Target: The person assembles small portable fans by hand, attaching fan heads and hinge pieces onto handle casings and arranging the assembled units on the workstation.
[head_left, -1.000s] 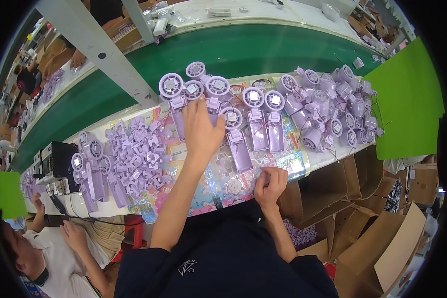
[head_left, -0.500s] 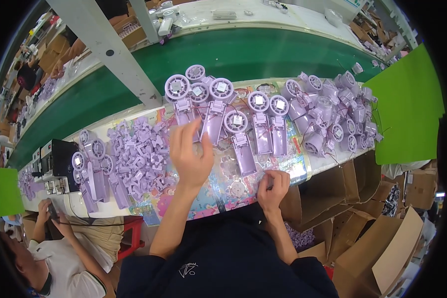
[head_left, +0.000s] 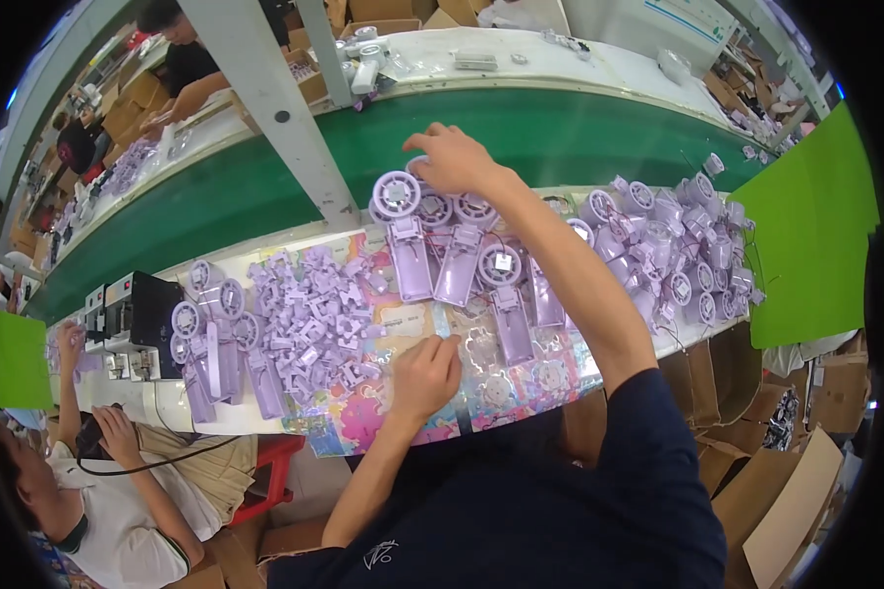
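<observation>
My right hand (head_left: 450,159) reaches across to the back of the table, its fingers bent over the rim of a lilac fan housing (head_left: 417,168); the thumb is mostly hidden. In front of it, several lilac fan units with round grilles and trough-shaped handles lie together, one fan unit (head_left: 395,194) nearest the hand. My left hand (head_left: 427,376) rests closed on the colourful patterned mat (head_left: 363,417); whatever its curled fingers may hold cannot be made out. A single fan unit (head_left: 511,324) lies to its right, handle toward me.
Left of the mat's middle is a heap of small lilac plastic parts (head_left: 314,314), with more fan units (head_left: 224,344) beside it. Wired fan heads (head_left: 658,245) pile up at right. A green conveyor belt (head_left: 560,133) runs behind. Another person (head_left: 128,491) sits at left near a black machine (head_left: 152,319).
My right hand has moved from the mat's front edge to the far fan units. My left hand has dropped toward me and curled closed. The view has shifted slightly.
</observation>
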Action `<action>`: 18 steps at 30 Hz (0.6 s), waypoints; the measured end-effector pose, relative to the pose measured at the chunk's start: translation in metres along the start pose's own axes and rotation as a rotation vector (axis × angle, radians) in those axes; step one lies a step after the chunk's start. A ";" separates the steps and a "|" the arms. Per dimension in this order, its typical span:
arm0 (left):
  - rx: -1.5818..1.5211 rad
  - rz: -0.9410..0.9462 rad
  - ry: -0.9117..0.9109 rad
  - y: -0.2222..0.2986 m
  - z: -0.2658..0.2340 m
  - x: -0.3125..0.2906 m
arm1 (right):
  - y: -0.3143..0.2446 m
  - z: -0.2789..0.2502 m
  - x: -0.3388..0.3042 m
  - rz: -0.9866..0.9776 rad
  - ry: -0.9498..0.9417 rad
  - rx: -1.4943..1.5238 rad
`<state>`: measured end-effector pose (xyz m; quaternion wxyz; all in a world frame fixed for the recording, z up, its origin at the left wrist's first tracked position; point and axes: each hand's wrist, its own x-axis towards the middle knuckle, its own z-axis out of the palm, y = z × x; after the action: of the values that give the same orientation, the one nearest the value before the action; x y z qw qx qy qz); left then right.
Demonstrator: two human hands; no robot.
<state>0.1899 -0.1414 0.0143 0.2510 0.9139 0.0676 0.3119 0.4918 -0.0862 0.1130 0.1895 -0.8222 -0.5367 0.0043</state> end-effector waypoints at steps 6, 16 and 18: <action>-0.026 -0.003 -0.036 0.003 0.009 0.005 | 0.047 0.041 0.050 0.061 -0.313 0.036; -0.043 -0.027 -0.013 -0.002 0.005 0.009 | 0.036 -0.004 0.032 0.219 -0.477 -0.178; -0.047 -0.041 -0.024 -0.003 0.005 0.008 | 0.049 -0.006 0.028 0.232 -0.485 -0.129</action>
<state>0.1998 -0.1387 0.0135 0.2796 0.9098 0.0759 0.2971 0.5479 -0.0808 0.1085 0.0011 -0.8634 -0.4680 0.1887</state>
